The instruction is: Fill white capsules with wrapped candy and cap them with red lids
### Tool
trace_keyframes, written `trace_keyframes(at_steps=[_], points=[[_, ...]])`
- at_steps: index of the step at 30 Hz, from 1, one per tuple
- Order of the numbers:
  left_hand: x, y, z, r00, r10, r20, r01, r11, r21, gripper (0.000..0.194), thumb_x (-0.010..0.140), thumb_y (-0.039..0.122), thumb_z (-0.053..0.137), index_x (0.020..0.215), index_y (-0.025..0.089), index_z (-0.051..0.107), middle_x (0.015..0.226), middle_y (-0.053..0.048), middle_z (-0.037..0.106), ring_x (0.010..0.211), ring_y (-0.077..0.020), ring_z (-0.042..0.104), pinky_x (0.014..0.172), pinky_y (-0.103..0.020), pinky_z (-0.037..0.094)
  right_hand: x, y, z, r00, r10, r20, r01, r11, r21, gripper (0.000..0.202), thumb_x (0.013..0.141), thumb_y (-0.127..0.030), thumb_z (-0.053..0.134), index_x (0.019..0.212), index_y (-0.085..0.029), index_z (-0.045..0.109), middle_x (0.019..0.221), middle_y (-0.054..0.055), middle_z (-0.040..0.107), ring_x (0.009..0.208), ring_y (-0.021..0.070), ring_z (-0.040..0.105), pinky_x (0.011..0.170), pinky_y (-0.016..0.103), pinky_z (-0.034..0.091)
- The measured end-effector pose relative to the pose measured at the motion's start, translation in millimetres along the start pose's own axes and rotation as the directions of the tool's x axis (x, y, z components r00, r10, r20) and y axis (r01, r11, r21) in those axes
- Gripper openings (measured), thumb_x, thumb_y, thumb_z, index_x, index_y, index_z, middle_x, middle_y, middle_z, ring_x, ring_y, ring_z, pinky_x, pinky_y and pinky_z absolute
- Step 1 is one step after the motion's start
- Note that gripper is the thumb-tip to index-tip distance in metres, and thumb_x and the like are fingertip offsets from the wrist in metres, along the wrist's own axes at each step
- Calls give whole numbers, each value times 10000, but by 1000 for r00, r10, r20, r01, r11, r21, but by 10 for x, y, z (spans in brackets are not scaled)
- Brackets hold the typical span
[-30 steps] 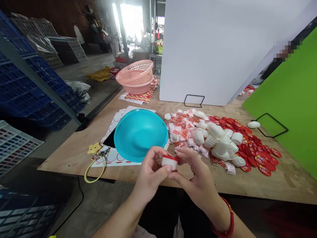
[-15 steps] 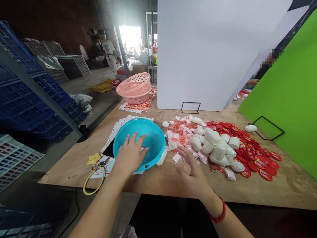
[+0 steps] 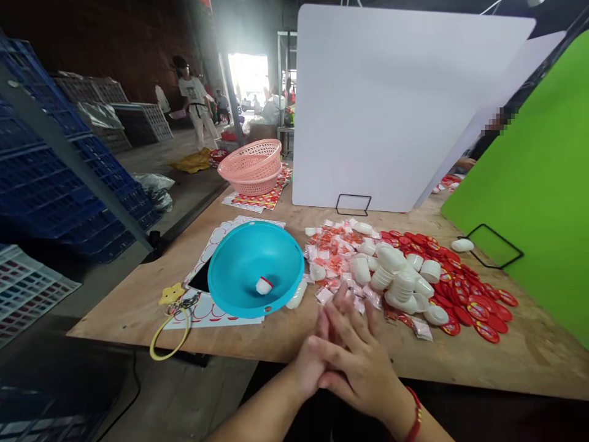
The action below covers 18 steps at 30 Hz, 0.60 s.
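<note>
My left hand (image 3: 309, 362) and my right hand (image 3: 361, 368) are pressed against each other at the front of the wooden table. The right hand lies over the left with its fingers stretched out and apart. Part of the left hand is hidden, though its visible fingers look straight. Neither hand shows anything held. To their left, a blue basin (image 3: 248, 264) holds one small white cup with a red rim (image 3: 264, 285). Just beyond my fingers are small pink-and-white packets (image 3: 331, 242), a heap of white plastic cups (image 3: 399, 279) and many red round lids (image 3: 478, 301).
Pink baskets (image 3: 253, 169) stand at the back left on printed sheets. A white panel (image 3: 396, 110) and a green panel (image 3: 534, 159) rise behind the piles. A yellow ring with a star charm (image 3: 171, 294) lies by the basin. Blue crates (image 3: 59, 184) are stacked left; a person (image 3: 196, 101) is beyond.
My left hand has come out of the blue basin and moved right to meet my right hand. The white cup with a red rim now shows in the basin.
</note>
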<state>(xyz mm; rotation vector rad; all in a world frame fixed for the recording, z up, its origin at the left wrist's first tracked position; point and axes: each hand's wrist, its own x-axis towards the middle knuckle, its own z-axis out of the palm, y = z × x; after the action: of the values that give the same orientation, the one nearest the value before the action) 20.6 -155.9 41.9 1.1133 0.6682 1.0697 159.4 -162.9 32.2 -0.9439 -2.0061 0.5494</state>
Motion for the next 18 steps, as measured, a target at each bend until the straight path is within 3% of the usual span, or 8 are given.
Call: trace_keyframes(at_steps=[2, 3, 6, 9, 13, 16, 18], points=[[-119, -77, 21, 1000, 15, 5, -14, 975, -221, 704, 1003, 609, -45, 1611, 364, 210, 1693, 11, 246, 1555, -214, 242, 1282, -511, 200, -9, 150, -99, 1000, 25, 19, -15, 920, -392, 613, 931, -527, 613, 1511, -419, 445, 1627, 44, 370, 1527, 390, 240, 1208, 698, 44], [-178, -106, 15, 999, 38, -14, -40, 980, -196, 673, 1012, 622, 13, 1603, 385, 232, 1692, 17, 255, 1559, -215, 234, 1288, -507, 177, 14, 213, -169, 997, 55, -61, -79, 840, -536, 579, 969, -488, 560, 1523, -380, 434, 1645, 74, 328, 1535, 403, 204, 1184, 726, 79], [-322, -151, -69, 996, 86, 40, -93, 969, 229, 569, 990, 564, 491, 1533, 422, 395, 1689, 16, 273, 1573, -249, 197, 1296, -502, 147, 123, 350, -452, 913, 41, -406, -321, 685, -653, 495, 991, -454, 513, 1447, -263, 518, 1592, 149, 377, 1498, 409, 270, 1153, 703, 208], [-377, -171, -181, 995, 86, 53, -101, 814, 572, 467, 947, 371, 643, 1406, 407, 564, 1647, -11, 359, 1533, -277, 308, 1256, -531, 281, 224, 445, -706, 868, -19, -497, -371, 640, -673, 370, 954, -488, 558, 1226, -258, 656, 1434, 135, 535, 1366, 395, 439, 1112, 643, 299], [-312, -183, -316, 970, 242, 37, -168, 547, 820, 367, 968, 200, 542, 1294, 337, 640, 1550, -48, 489, 1500, -279, 369, 1203, -564, 375, 426, 505, -747, 930, 34, -365, -295, 663, -688, 333, 959, -416, 534, 1237, -262, 633, 1306, 108, 623, 1252, 334, 528, 1112, 597, 288], [-239, -164, -442, 938, 318, 138, -235, 291, 927, 398, 943, 131, 528, 1273, 315, 650, 1518, -53, 530, 1498, -292, 376, 1187, -584, 393, 760, 477, -575, 974, 115, -195, -221, 679, -700, 382, 963, -348, 513, 1335, -271, 563, 1315, 83, 635, 1254, 277, 531, 1169, 541, 220], [-206, -184, -545, 924, 325, 202, -264, 160, 951, 414, 924, 116, 537, 1262, 320, 661, 1504, -51, 554, 1470, -302, 426, 1169, -591, 414, 1084, 468, -404, 965, 241, -104, -240, 651, -720, 443, 959, -335, 507, 1399, -282, 511, 1369, 81, 606, 1285, 268, 503, 1166, 507, 232]])
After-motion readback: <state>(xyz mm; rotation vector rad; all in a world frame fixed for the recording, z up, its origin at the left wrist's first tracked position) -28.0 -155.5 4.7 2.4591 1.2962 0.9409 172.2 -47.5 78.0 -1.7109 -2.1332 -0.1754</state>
